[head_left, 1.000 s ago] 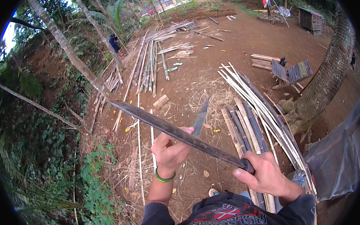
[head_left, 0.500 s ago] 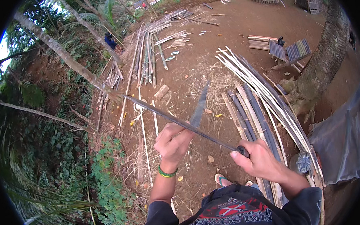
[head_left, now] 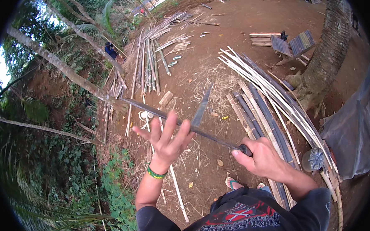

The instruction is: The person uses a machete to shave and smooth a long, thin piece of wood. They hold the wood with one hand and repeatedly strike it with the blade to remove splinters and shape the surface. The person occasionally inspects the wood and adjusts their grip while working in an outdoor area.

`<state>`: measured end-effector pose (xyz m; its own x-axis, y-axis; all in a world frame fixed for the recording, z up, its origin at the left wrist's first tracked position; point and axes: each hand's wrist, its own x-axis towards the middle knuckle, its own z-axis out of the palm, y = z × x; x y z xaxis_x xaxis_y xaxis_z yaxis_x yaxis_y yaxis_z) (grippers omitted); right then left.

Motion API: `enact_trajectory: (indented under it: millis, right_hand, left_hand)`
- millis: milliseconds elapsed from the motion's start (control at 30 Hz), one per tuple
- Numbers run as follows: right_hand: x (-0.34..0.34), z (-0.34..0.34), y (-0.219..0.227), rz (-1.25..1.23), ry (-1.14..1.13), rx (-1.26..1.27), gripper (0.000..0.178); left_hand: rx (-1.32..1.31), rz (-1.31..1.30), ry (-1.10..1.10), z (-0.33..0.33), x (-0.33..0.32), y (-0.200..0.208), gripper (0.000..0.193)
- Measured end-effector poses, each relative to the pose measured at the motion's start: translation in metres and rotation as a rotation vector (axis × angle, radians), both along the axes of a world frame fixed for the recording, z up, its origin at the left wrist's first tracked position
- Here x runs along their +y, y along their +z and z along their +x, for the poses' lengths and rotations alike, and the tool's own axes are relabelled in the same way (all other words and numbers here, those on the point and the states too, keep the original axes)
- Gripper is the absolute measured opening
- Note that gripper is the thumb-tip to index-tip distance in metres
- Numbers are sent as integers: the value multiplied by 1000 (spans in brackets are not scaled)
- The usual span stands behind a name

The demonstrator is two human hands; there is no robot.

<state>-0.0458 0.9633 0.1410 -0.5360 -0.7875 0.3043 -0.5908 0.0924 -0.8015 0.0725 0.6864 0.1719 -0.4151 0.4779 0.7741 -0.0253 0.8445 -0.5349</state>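
Dark metal makes the long blade [head_left: 216, 139], its handle [head_left: 245, 150] tucked in my right grip [head_left: 263, 159]. That grip is curled tight, I guess so the blade won't wobble. From there the long blade points left and a bit forward, in one long slant. My left grip [head_left: 163, 144] is spread wide, fingers [head_left: 168, 126] over the blade's middle, maybe to steady it; I cannot tell if they touch. Beyond, between both grips, a grey pointed blade [head_left: 202, 107] aims away.

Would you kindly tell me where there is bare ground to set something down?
The widest bare earth lies between the loose flip-flops and the plank stack. It is crowded along the bamboo strips at right and the pole pile at upper left; straw litters the middle.
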Motion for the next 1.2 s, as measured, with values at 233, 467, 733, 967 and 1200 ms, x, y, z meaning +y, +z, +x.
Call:
enact_trajectory:
  millis: [233,467,733,967,1200]
  right_hand:
    - [5,-8,13,17,-49,-99,39]
    - [1,-12,12,36,-12,-27,48]
    - [-5,-23,7,100,-75,-1,54]
    - [-10,-23,8,104,-31,19,51]
    - [-62,-85,-67,387,-72,-11,67]
  left_hand:
    - [-87,29,14,7,23,53,80]
    - [-53,64,303,-25,41,120,76]
    - [186,231,-127,-15,49,110,68]
    - [-130,582,-56,-5,61,10,32]
    - [-86,641,-57,-3,53,-1,28]
